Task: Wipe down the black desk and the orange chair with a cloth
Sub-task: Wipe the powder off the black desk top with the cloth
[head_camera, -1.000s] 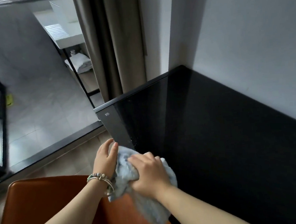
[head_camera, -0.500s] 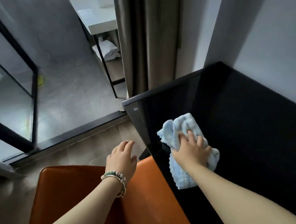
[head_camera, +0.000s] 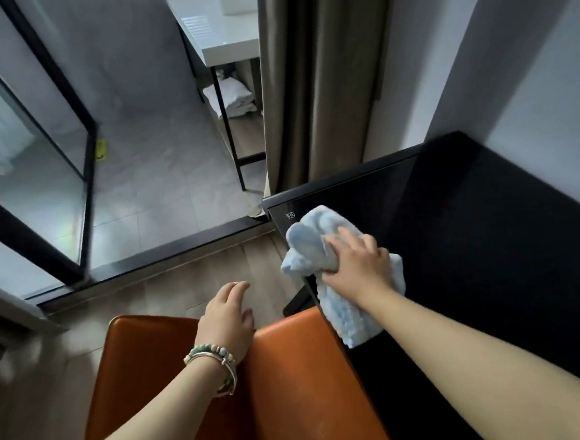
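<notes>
Head view: my right hand (head_camera: 359, 270) presses the blue cloth (head_camera: 321, 248) on the black desk (head_camera: 489, 240) corner; my left hand (head_camera: 229, 322) hovers open, empty, over the orange chair (head_camera: 293, 391), beside a curtain (head_camera: 320, 80).

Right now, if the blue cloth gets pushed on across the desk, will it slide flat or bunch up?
It will probably bunch: the cloth is already crumpled under the right hand and looks soft and floppy. The desk looks glossy, so it should glide easily. One end droops over the desk edge by the chair, so it may drag.
</notes>
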`<state>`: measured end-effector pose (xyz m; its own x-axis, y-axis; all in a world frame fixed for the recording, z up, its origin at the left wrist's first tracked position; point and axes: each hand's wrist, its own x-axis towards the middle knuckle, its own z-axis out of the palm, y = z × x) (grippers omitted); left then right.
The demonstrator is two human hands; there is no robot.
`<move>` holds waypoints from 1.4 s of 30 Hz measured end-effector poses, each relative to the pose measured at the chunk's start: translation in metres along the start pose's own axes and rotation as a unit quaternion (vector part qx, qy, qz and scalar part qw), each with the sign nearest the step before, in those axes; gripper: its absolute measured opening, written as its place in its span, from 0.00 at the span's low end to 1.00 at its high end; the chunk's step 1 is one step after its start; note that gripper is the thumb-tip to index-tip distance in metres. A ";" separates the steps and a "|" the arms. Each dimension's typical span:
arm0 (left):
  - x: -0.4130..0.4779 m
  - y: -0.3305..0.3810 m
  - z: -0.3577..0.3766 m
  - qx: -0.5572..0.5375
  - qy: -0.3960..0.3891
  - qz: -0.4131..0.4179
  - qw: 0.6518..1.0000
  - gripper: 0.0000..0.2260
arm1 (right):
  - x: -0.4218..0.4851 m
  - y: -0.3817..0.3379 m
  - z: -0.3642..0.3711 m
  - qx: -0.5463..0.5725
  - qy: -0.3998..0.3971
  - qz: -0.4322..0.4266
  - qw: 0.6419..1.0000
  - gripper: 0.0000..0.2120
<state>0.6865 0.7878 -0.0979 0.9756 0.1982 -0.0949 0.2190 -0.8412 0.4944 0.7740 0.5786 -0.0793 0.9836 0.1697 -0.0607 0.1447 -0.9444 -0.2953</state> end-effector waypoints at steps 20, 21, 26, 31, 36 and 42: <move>0.025 0.038 0.025 -0.009 -0.025 0.003 1.000 0.23 | 0.019 0.103 -0.028 0.019 0.001 0.280 0.960 0.31; 0.027 0.041 0.028 -0.008 -0.027 0.002 1.000 0.23 | 0.015 0.116 -0.023 0.000 -0.056 0.300 0.952 0.34; 0.033 0.058 0.047 -0.034 -0.032 -0.010 0.999 0.23 | 0.002 0.086 0.010 -0.044 -0.068 0.222 0.972 0.36; 0.036 0.063 0.050 -0.086 0.009 -0.078 0.993 0.22 | -0.037 0.023 0.030 -0.033 -0.082 -0.114 0.990 0.31; 0.041 0.068 0.048 -0.107 0.049 -0.087 0.989 0.19 | -0.018 0.045 -0.010 0.207 -0.103 -0.055 0.971 0.28; 0.048 0.065 0.040 -0.078 0.063 -0.081 0.992 0.22 | 0.055 0.105 -0.030 -0.013 0.024 0.167 0.986 0.29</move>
<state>0.7483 0.7228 -0.1047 0.9154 0.3944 -0.0805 0.3580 -0.7064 0.6107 0.8462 0.4801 -0.0854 0.9806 -0.1654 -0.1048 -0.1864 -0.9524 -0.2413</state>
